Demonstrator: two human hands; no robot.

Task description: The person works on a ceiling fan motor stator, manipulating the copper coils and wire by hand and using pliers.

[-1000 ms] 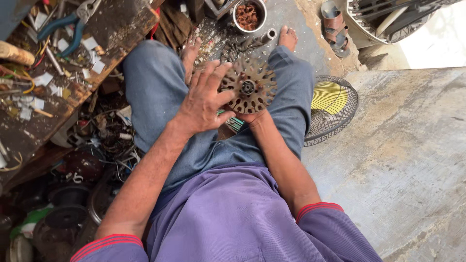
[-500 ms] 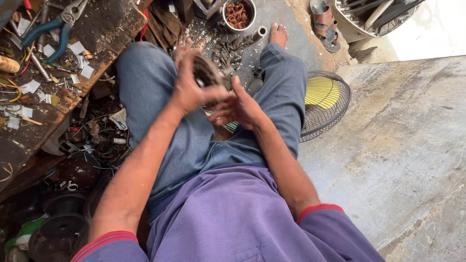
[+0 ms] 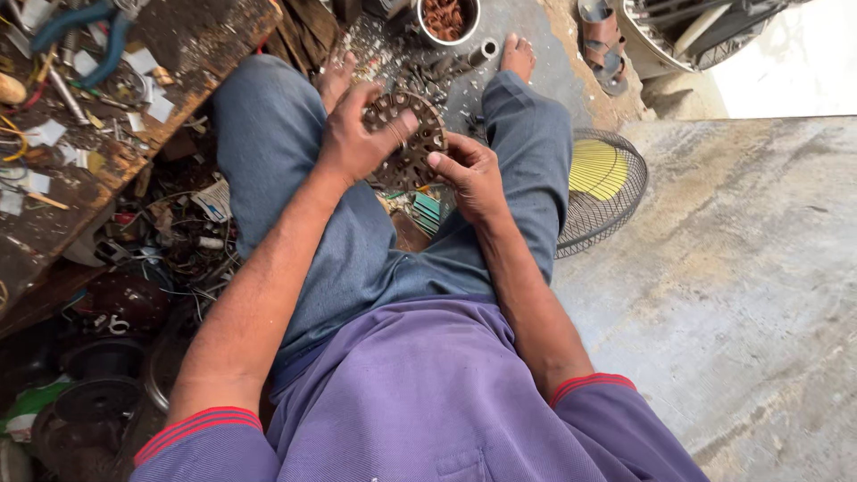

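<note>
I sit on the ground in grey trousers and a purple shirt. A round, rusty metal disc (image 3: 412, 153) with a ring of holes, like a motor core, is held above my knees. My left hand (image 3: 357, 141) grips its left side, thumb lying across its face. My right hand (image 3: 470, 173) holds its lower right edge with the fingertips. Both bare feet show beyond the disc among metal scraps.
A metal bowl of copper-coloured scrap (image 3: 448, 20) stands ahead of my feet. A fan guard with a yellow centre (image 3: 600, 186) lies on the right. A cluttered wooden board (image 3: 116, 80) with blue-handled pliers (image 3: 80, 31) is on the left. Sandals (image 3: 603, 46) lie far right.
The disc was turned edge-on half a second ago. Now its holed face points up at me again, and both hands have shifted their hold around it.
</note>
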